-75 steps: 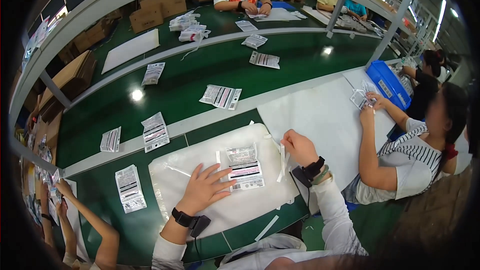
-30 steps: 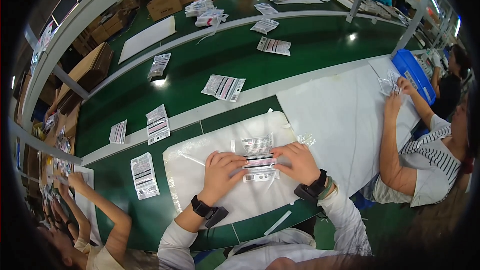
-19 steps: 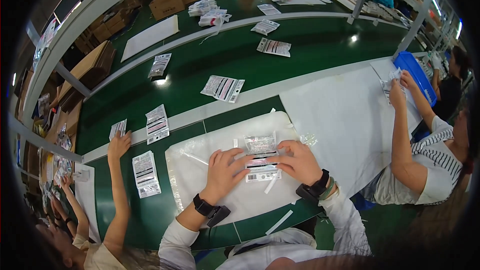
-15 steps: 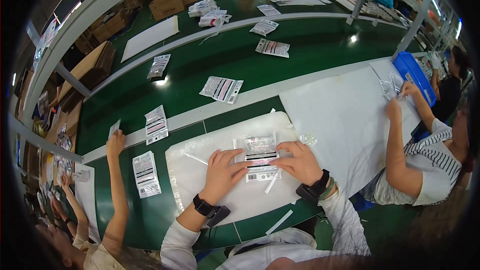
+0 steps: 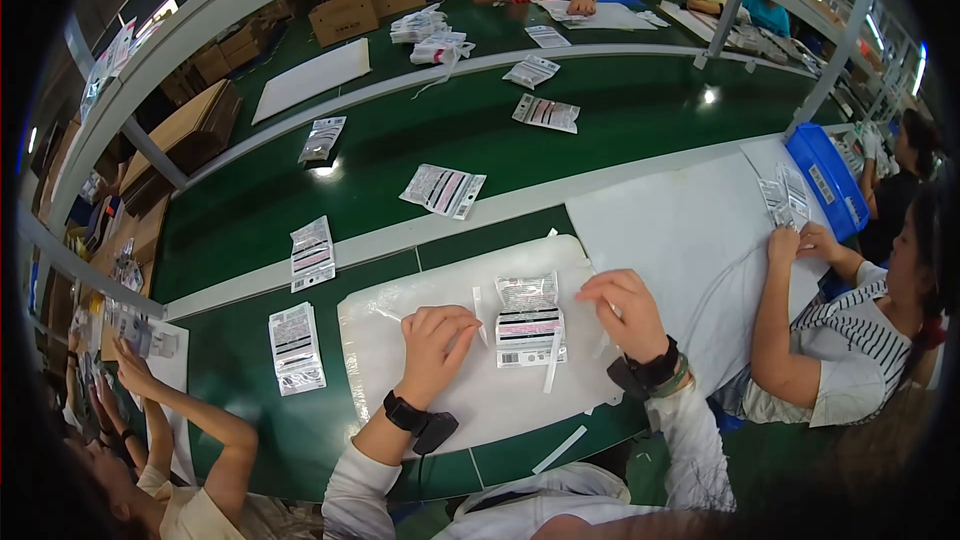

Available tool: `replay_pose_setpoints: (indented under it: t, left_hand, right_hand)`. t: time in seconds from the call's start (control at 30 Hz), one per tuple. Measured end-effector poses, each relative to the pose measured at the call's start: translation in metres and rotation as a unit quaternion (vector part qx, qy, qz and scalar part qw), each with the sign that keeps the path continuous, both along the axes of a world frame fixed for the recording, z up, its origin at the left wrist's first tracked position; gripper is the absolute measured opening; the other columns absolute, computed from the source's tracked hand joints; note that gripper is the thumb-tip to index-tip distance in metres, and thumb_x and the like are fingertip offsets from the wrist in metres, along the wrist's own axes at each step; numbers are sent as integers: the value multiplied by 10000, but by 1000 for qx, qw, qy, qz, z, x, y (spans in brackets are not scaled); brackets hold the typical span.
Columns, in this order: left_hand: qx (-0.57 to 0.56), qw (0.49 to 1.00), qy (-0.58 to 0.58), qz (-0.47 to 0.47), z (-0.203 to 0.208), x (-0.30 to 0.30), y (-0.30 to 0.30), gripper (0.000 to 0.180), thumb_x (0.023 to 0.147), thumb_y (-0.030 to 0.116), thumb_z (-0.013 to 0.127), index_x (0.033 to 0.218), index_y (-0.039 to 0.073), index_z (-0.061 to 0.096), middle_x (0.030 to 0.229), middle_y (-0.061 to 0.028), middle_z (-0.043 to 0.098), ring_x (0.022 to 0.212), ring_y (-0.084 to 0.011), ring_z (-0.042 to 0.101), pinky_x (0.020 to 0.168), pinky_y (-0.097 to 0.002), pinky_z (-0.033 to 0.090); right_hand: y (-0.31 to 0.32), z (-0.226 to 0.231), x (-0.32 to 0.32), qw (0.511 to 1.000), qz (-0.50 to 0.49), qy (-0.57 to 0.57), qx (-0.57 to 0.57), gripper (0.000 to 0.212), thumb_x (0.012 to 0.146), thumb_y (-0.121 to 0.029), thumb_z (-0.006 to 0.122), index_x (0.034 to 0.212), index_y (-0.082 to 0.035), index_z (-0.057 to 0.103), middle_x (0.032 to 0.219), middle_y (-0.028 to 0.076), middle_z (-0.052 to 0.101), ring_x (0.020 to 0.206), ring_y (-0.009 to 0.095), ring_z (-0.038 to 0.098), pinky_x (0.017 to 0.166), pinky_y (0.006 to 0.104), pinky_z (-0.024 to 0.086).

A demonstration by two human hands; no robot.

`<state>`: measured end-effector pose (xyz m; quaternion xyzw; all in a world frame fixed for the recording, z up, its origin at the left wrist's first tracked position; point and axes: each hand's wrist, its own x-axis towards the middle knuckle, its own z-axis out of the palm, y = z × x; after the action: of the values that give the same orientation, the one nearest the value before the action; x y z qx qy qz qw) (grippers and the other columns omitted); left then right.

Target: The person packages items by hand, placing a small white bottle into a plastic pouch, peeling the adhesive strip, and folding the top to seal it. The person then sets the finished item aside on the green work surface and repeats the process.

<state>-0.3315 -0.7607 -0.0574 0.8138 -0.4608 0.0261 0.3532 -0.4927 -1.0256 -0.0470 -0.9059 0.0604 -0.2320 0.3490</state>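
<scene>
A silver printed pouch (image 5: pixel 530 325) with its upper part folded lies flat on the white mat (image 5: pixel 400 390) before me. My left hand (image 5: pixel 437 345) is just left of it, fingers loosely bent and apart from the thumb, with nothing visibly held. Close to those fingertips is a narrow white strip (image 5: pixel 479 305). My right hand (image 5: pixel 628 318) hovers to the right of the pouch, open, its thumb and fingers spread. Another white strip (image 5: pixel 552 365) crosses the pouch's lower right edge. Neither hand touches the pouch.
A pouch stack (image 5: pixel 296 350) lies left of the mat. Several pouches, including one nearby (image 5: pixel 443 190), lie across the green surface beyond the metal rail (image 5: pixel 380 245). A co-worker's hands (image 5: pixel 800 240) handle pouches near a blue bin (image 5: pixel 828 180). Another co-worker's arm (image 5: pixel 200 420) is at left.
Both my hands have come off the pouch and moved apart. The left co-worker's arm has drawn back from the rail toward the lower left. The right co-worker's hands have moved lower.
</scene>
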Motion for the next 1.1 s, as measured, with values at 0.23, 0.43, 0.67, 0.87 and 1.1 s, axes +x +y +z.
replay_pose_setpoints:
  t: [0.23, 0.43, 0.67, 0.87, 1.1]
  left_hand:
    - [-33, 999, 17, -25, -2, 1, -11, 103, 857, 137, 683, 950, 172, 711, 1010, 39, 672, 1005, -184, 572, 927, -371, 327]
    - [-53, 998, 21, -39, -8, -2, -16, 94, 869, 128, 666, 948, 155, 710, 987, 13, 678, 997, -195, 584, 972, -378, 321]
    - [-67, 997, 5, -38, -11, -4, -24, 91, 872, 148, 676, 953, 168, 713, 986, 24, 683, 1010, -184, 589, 963, -387, 324]
    - [-62, 997, 6, -40, -17, -9, -32, 92, 877, 157, 675, 959, 180, 712, 993, 32, 682, 1013, -176, 592, 971, -391, 319]
    - [-80, 996, -5, -35, -19, -10, -42, 83, 871, 141, 681, 940, 170, 718, 970, 18, 689, 997, -198, 602, 957, -380, 360]
  right_hand:
    - [-20, 0, 49, 988, 73, 47, -131, 285, 801, -118, 698, 1084, -99, 684, 1115, 87, 660, 1087, 310, 582, 946, 400, 464]
    - [-28, 36, 74, 933, 173, 259, -182, 387, 781, -236, 746, 1136, -110, 659, 1105, 96, 671, 1075, 305, 600, 955, 398, 467]
    - [-44, 40, 73, 982, 100, 137, -88, 408, 770, -186, 785, 1140, -83, 646, 1063, 112, 682, 907, 284, 660, 792, 371, 540]
    - [-51, 26, 71, 994, -60, -34, 90, 358, 813, -72, 751, 1131, -49, 587, 1088, 107, 671, 826, 249, 696, 665, 327, 568]
    - [-59, 30, 68, 914, -60, -77, 394, 468, 874, -50, 686, 1287, -30, 466, 1188, 99, 618, 969, 185, 662, 717, 302, 592]
